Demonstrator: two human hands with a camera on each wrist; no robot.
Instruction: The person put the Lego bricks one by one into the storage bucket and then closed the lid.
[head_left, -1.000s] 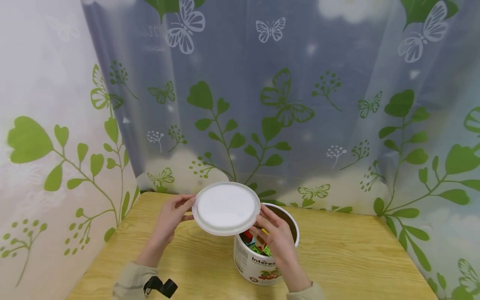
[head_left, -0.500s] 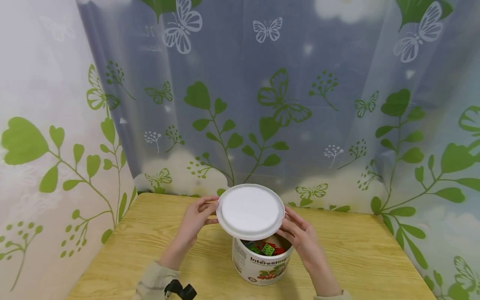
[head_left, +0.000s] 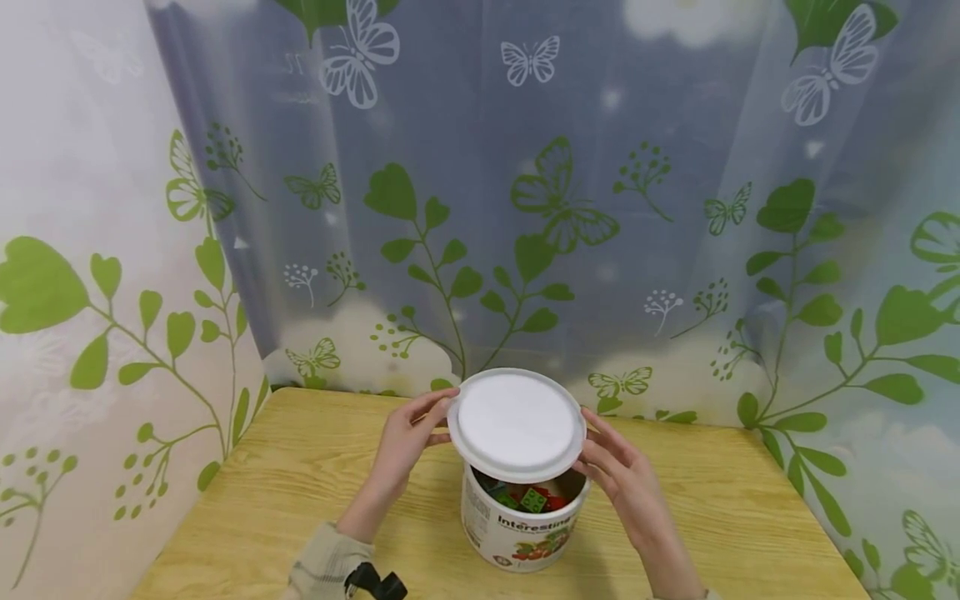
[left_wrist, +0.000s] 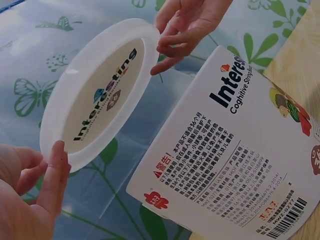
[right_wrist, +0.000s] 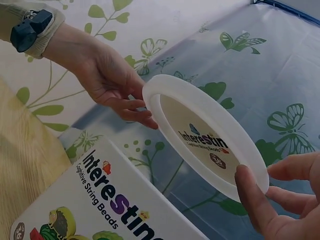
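Observation:
A round white lid hangs tilted above the open mouth of a white printed bucket. My left hand pinches the lid's left edge between thumb and fingers. At the opposite edge my right hand grips the rim the same way. Both wrist views show the lid's underside with "Interesting" lettering, raised apart from the bucket. Green and red toy bricks lie inside the bucket; the lid hides its back part. Warning text and a barcode mark the bucket's side in the left wrist view.
The bucket stands on a light wooden table. Behind the table and on both sides hangs a curtain printed with leaves and butterflies. A black strap device is on the left wrist, over a beige sleeve.
Both hands have carried the lid rightward, from the bucket's upper left to over its mouth. The grip on the lid stays the same, and the bucket has stayed in place.

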